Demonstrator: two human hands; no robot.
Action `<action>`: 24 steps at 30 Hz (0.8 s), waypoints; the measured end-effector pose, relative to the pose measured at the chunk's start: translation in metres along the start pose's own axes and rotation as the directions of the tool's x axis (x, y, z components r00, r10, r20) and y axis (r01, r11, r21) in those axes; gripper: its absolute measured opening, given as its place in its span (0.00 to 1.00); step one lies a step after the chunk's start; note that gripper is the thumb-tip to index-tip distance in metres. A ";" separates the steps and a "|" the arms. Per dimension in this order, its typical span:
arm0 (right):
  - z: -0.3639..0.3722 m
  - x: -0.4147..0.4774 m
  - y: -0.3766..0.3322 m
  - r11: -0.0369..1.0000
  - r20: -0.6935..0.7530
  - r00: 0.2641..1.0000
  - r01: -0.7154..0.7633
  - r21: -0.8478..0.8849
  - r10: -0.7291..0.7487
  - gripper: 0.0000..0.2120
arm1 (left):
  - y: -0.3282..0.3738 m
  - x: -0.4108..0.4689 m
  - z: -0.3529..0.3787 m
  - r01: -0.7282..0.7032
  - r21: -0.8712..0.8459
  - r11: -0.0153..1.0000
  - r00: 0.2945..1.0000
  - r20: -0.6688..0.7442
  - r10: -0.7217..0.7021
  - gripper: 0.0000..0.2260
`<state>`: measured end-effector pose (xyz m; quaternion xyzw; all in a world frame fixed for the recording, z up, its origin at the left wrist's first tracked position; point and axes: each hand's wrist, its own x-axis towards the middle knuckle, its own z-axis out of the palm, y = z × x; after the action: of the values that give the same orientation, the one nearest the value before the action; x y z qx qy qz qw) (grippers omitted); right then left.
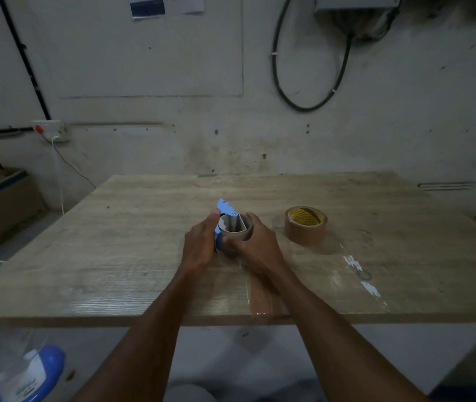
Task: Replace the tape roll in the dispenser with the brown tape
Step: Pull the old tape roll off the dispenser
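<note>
In the head view, a blue tape dispenser (221,216) is gripped by the left hand (200,245), whose fingers are curled around the dispenser's left side, with the thumb laid up along its blue plate. A nearly spent roll, little more than a brown cardboard core (238,227), is seated in the dispenser, directly between the two hands. The right hand (255,245) is closed around the right side of that core, the fingers being wrapped over its rim and the thumb pressed against its near face. Both hands are held just above the wooden table (144,256), and both forearms are stretched out over its near edge.

The brown tape (305,225), a full roll with a yellow-printed inner core, is lying flat on the table, to the right of the right hand and slightly beyond it, clear of the fingers. A strip of brown tape (260,297) is stuck to the tabletop beneath the right forearm, running to the near edge. A clear, shiny strip (361,274) is seen farther to the right of that forearm.
</note>
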<state>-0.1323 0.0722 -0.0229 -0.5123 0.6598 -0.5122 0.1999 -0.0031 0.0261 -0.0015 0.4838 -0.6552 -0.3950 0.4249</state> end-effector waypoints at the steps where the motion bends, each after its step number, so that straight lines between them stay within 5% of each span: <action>1: 0.000 -0.001 0.000 1.000 0.005 1.000 0.013 0.002 -0.013 0.23 | 0.000 0.000 0.000 0.012 -0.011 1.000 1.000 -0.002 -0.012 0.24; 6: -0.007 -0.003 -0.002 0.997 -0.011 0.998 0.059 0.039 -0.058 0.25 | 0.000 -0.001 -0.003 0.010 -0.001 1.000 0.999 0.036 -0.010 0.26; 12: -0.011 -0.002 -0.004 0.976 -0.097 0.989 0.126 0.178 -0.110 0.37 | -0.008 0.009 -0.001 0.111 -0.334 0.936 0.990 0.123 -0.073 0.21; 24: -0.019 0.016 -0.038 0.927 -0.081 0.967 0.256 0.272 -0.243 0.42 | 0.019 0.025 0.001 0.420 -0.732 0.536 0.907 0.326 -0.266 0.25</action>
<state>-0.1358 0.0693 0.0225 -0.5467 0.5143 -0.6333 0.1885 -0.0142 0.0064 0.0196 0.3295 -0.3395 -0.7585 0.4482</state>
